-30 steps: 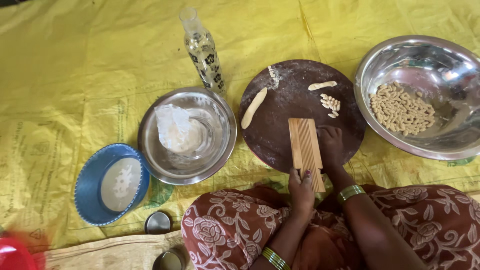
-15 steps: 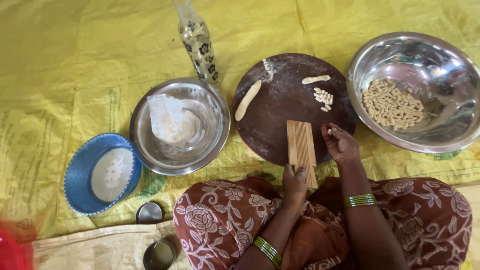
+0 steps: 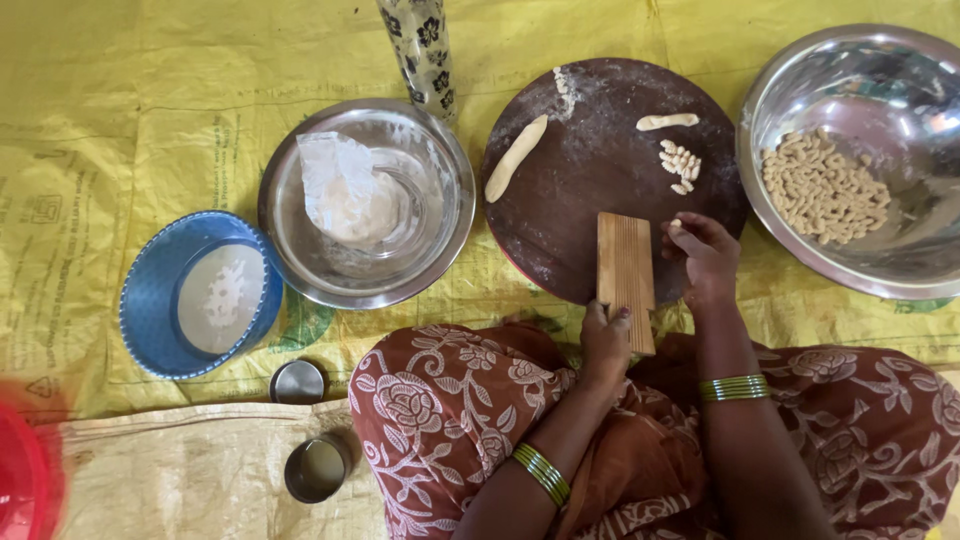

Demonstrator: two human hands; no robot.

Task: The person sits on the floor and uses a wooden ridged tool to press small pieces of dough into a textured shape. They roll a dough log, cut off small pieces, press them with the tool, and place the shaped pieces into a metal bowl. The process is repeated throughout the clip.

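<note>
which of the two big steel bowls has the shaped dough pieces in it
The steel bowl on the right, beside the round wooden board, holds the pile of small shaped dough pieces. The middle steel bowl holds only a crumpled plastic bag.

From my feed, three things count. The yellow woven sheet (image 3: 120, 150) under everything looks like opened sacking: faint green printed marks run along its left part and show again beside the blue bowl (image 3: 200, 295). A crumpled clear plastic bag (image 3: 340, 185), whitish inside, sits in the middle steel bowl (image 3: 365, 205). At the top edge, a tall clear wrapper (image 3: 420, 50) with dark flower prints stands just beyond that bowl. I see no signs or screens.
</note>
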